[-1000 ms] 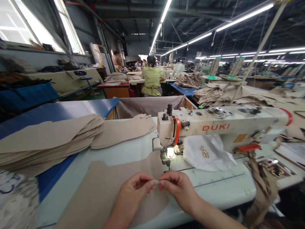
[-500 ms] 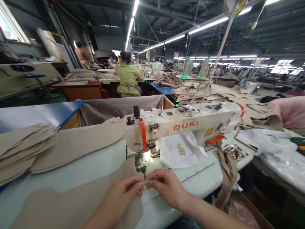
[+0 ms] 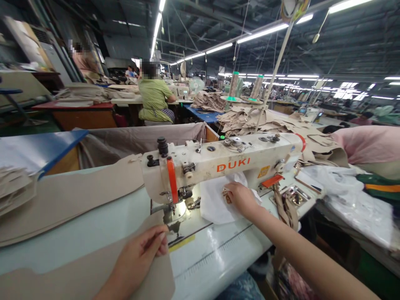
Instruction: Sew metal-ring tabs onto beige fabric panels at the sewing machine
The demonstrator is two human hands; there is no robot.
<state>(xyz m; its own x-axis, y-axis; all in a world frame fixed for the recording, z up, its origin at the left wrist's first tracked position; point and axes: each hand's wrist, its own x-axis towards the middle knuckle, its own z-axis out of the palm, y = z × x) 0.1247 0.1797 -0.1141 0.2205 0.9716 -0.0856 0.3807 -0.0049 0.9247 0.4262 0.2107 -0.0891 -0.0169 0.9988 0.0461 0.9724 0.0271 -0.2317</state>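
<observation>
My left hand [image 3: 137,258] is closed in a pinch over the edge of a flat tan fabric panel [image 3: 78,266]; whatever is between its fingertips is hidden. Just beyond it stands the white sewing machine [image 3: 203,166], its needle area lit. Under the machine's arm, my right hand [image 3: 243,199] reaches onto a white sheet [image 3: 212,210]. Its fingers are curled together at a small cluster of gold-coloured metal fittings [image 3: 227,196], partly covering them.
Tan panels [image 3: 71,196] lie left of the machine, and a stack [image 3: 15,187] sits at the far left. On the right are a metal parts tray [image 3: 296,198], hanging tan strips [image 3: 283,208] and clear plastic bags [image 3: 356,208]. A person in green [image 3: 154,98] sits ahead.
My hands were together at a small pale piece in front of the needle. The right has moved away, forward and right, to the gold fittings; the left stays by the panel's edge. The view has turned right.
</observation>
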